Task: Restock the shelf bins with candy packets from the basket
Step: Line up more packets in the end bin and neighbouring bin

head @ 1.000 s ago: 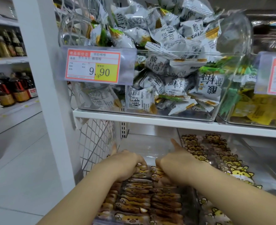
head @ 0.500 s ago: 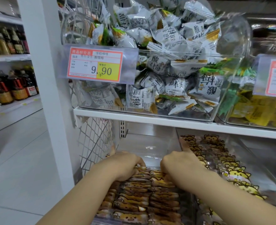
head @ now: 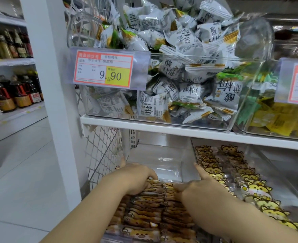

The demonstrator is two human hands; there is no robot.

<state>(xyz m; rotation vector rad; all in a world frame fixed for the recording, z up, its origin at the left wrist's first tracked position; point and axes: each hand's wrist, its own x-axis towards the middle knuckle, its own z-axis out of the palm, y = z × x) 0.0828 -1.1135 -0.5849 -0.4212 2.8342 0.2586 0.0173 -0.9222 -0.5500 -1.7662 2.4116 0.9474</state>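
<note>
Candy packets (head: 144,213), brown and orange, stand in tight rows in the front part of a clear bin (head: 164,160) on the lower shelf; the bin's rear part holds none. The left hand (head: 136,178) curls its fingers over the rearmost packets at the bin's left side. The right hand (head: 197,188) rests on the packets at the bin's right side, index finger straight along the wall; its other fingers are hidden, so I cannot tell whether they grip. Right of the bin lie yellow cat-face packets (head: 232,172). Above the bin runs a white shelf board (head: 162,127) carrying an upper bin (head: 236,111) of white packets with a price tag (head: 104,69). Left of the bin is wire mesh (head: 102,151).
</note>
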